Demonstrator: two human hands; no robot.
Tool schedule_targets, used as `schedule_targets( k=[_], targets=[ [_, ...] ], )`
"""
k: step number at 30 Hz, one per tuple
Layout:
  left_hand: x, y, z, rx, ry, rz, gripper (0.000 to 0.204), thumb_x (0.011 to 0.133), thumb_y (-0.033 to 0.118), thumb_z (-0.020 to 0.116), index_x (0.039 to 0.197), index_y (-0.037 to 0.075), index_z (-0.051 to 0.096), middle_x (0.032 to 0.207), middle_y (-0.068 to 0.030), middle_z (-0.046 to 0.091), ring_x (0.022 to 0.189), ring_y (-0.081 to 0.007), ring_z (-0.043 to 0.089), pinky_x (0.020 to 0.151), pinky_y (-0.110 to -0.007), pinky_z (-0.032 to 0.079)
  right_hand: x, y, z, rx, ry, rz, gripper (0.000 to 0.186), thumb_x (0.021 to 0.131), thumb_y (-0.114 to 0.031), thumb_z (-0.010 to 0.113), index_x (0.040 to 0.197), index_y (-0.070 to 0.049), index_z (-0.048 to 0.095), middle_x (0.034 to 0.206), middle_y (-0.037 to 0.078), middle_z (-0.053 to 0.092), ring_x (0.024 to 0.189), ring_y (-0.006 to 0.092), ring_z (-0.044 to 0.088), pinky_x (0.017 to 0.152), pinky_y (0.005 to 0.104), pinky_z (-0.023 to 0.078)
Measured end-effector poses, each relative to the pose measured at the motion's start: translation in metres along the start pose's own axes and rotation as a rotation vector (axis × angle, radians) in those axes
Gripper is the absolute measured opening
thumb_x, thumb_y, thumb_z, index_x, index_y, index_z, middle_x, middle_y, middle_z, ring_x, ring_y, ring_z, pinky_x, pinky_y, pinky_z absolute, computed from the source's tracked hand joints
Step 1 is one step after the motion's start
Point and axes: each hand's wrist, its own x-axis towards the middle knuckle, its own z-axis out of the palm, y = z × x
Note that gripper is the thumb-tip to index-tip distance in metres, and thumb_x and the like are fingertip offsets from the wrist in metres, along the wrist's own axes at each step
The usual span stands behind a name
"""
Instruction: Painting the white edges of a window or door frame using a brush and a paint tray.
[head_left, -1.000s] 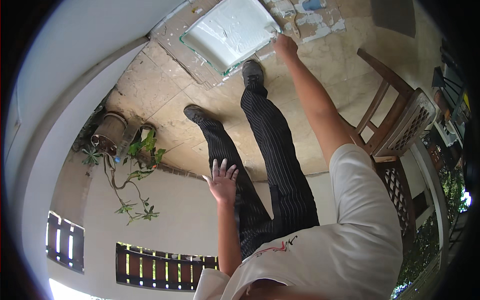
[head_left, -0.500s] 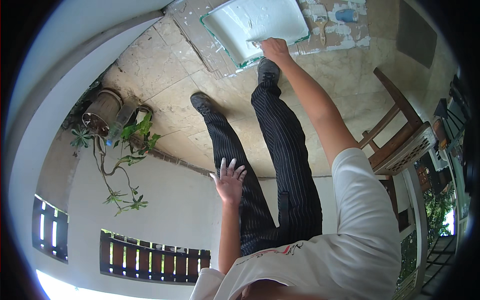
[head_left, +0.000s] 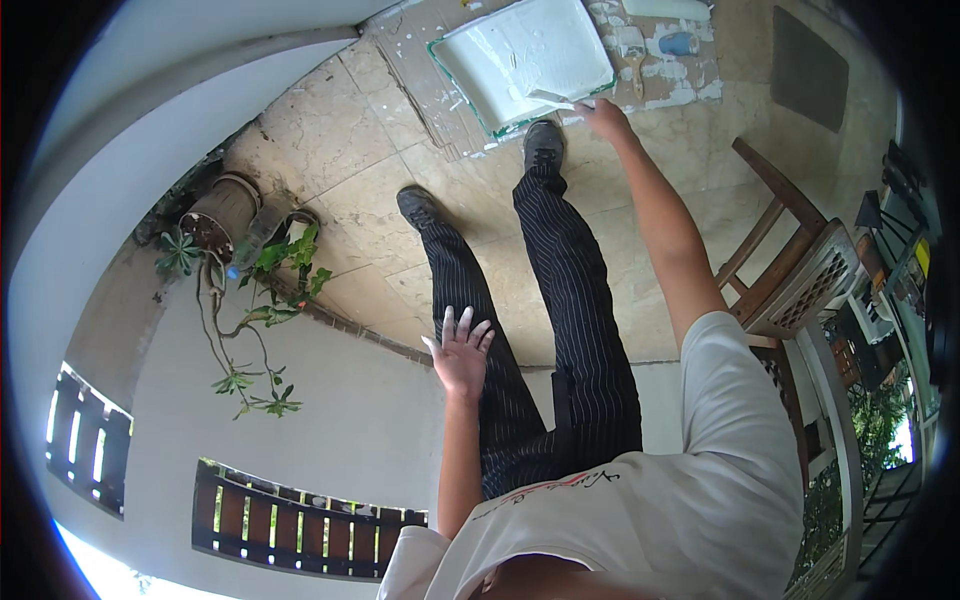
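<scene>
My right hand [head_left: 608, 119] is closed round the handle of a flat white-coated hand tool [head_left: 552, 98]; I cannot tell whether it is a brush or a scraper. Its broad end is over the near right part of a wide paint tray [head_left: 503, 128], which holds thick white paint [head_left: 520, 60] and has a green, paint-smeared rim. Palm up, my left hand [head_left: 462, 365] is open and holds nothing, with fingers spread and white at the tips. It is in front of my left knee, well away from the tray.
Paint-spattered cardboard [head_left: 400, 60] lies under the tray, with a wooden-handled paintbrush [head_left: 634, 58] and a blue cup [head_left: 679, 44] to the right. A wooden chair [head_left: 790, 265] stands right; a potted plant [head_left: 225, 215] stands left by the wall. My shoes [head_left: 543, 148] are close to the tray.
My right hand has moved right and slightly back toward me, drawing the tool along the tray's near side, so more of it shows. My left hand stays open over my leg.
</scene>
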Motion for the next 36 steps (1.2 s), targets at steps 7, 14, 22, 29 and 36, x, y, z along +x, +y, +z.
schedule_targets(
  k=[7,14,22,29,36],
  targets=[
    [-0.015,0.031,0.002,-0.037,-0.053,0.061,0.070,0.080,0.061,0.022,0.132,0.013,0.019,0.128,-0.0125,0.033,0.100,-0.0330,0.043,0.089,-0.045,0.032,-0.052,0.047,-0.031,0.351,-0.255,-0.117,0.047,0.084,-0.047,0.039,0.103,-0.007,0.056,0.074,0.001,0.057,0.067,0.0115,0.050,0.061,0.0275,0.042],
    [-0.042,0.068,-0.002,-0.058,-0.082,0.154,0.067,0.082,0.059,0.018,0.131,0.014,0.022,0.131,-0.0101,0.029,0.106,-0.0332,0.039,0.094,-0.046,0.026,-0.121,-0.011,-0.047,0.801,-0.271,0.011,0.044,0.083,-0.045,0.039,0.094,-0.006,0.056,0.064,0.002,0.049,0.058,0.0090,0.045,0.048,0.0238,0.035],
    [-0.049,0.075,0.006,-0.079,-0.152,0.163,0.070,0.081,0.061,0.015,0.133,0.015,0.014,0.135,-0.0117,0.023,0.116,-0.0399,0.028,0.096,-0.048,0.023,-0.202,-0.031,-0.072,1.250,-0.452,-0.027,0.033,0.088,-0.033,0.032,0.084,-0.006,0.052,0.046,-0.005,0.028,0.036,0.0042,0.023,0.033,0.0188,0.016],
    [-0.049,0.091,0.015,-0.083,-0.235,0.223,0.068,0.082,0.059,0.014,0.133,0.014,0.015,0.133,-0.0142,0.027,0.112,-0.0392,0.035,0.093,-0.048,0.027,-0.245,-0.126,-0.108,1.385,-0.435,-0.304,0.030,0.089,-0.029,0.034,0.083,-0.004,0.049,0.050,-0.005,0.031,0.037,0.0035,0.023,0.034,0.0183,0.017],
    [-0.050,0.081,0.003,-0.195,-0.200,0.203,0.069,0.081,0.060,0.014,0.133,0.015,0.013,0.136,-0.0103,0.021,0.120,-0.0387,0.024,0.098,-0.048,0.020,-0.290,-0.295,-0.194,0.975,0.102,-0.935,0.026,0.086,-0.028,0.046,0.087,-0.003,0.054,0.065,0.000,0.048,0.056,0.0071,0.044,0.050,0.0195,0.034]
  ],
)
